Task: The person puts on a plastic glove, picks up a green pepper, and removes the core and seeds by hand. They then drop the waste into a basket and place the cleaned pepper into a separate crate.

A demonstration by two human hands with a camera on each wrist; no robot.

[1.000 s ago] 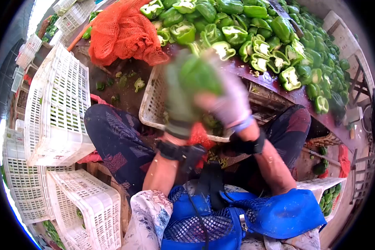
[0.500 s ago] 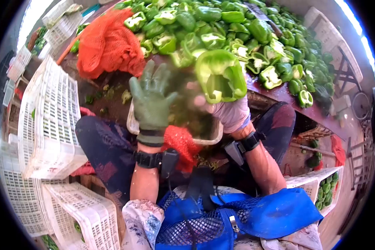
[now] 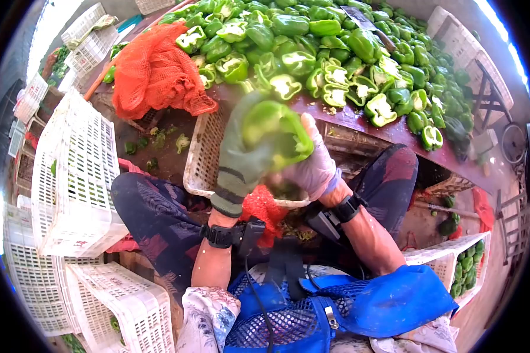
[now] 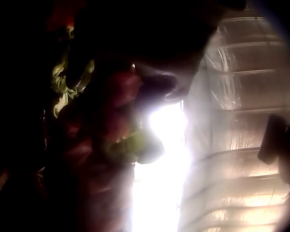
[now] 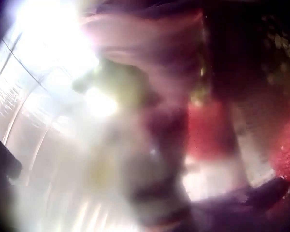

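Observation:
In the head view a cut, hollow green pepper point(image 3: 280, 132) is between the two hands, its open side turned right. The left hand point(image 3: 234, 162), in a grey-green glove, grips its left side; its fingers are blurred and partly behind the pepper. At its lower right the right hand point(image 3: 317, 169), in a pale glove, holds it, thumb raised beside the rim and other fingers partly hidden below. Blurred green pepper shows in the left wrist view point(image 4: 130, 147) and the right wrist view point(image 5: 121, 84). A white basket point(image 3: 195, 159) stands beneath the hands.
Whole and cut peppers point(image 3: 335, 44) cover the table point(image 3: 453, 162), with a knife point(image 3: 359, 17) among them. An orange net bag point(image 3: 159, 73) hangs over the near edge. White crates point(image 3: 73, 176) stand left; another point(image 3: 430, 259) holding peppers is at right. A red net point(image 3: 262, 212) lies between the legs.
The left hand, spread apart from the pepper half a second ago, has moved right and up onto it. The pepper in the right hand has shifted left and turned its opening sideways.

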